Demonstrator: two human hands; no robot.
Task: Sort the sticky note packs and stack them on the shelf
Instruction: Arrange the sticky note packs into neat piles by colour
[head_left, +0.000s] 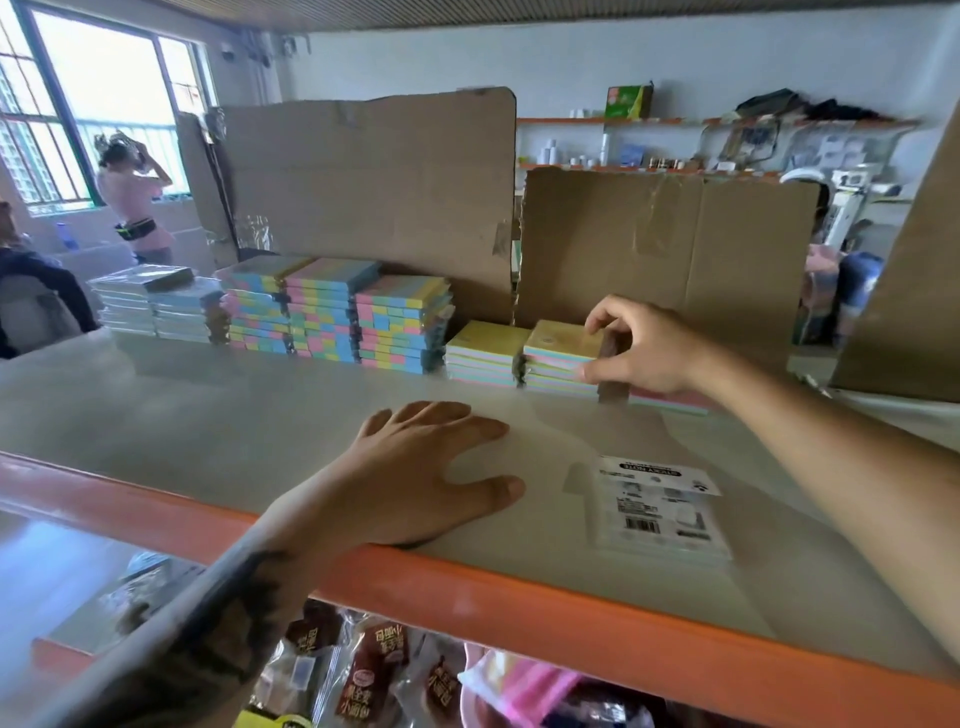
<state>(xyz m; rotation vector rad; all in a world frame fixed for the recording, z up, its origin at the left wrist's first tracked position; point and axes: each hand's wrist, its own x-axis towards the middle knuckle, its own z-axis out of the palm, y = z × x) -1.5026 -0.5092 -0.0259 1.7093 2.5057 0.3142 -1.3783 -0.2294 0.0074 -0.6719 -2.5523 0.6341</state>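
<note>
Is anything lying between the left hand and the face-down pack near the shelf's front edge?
Nothing visible does. The left hand rests flat on the grey shelf board, and only bare board separates it from the clear-wrapped, white-labelled sticky note pack to its right.

You see a pale grey shelf board (218, 415) edged by an orange metal beam (519, 597). Its tall sticky-note stacks (332, 317) are striped pink, blue and yellow; the two low stacks (485, 353) show yellow tops over pink and pale blue layers. Brown cardboard sheets (374, 197) stand behind. The flat clear pack (660, 504) carries a white label with black print and barcode.
</note>
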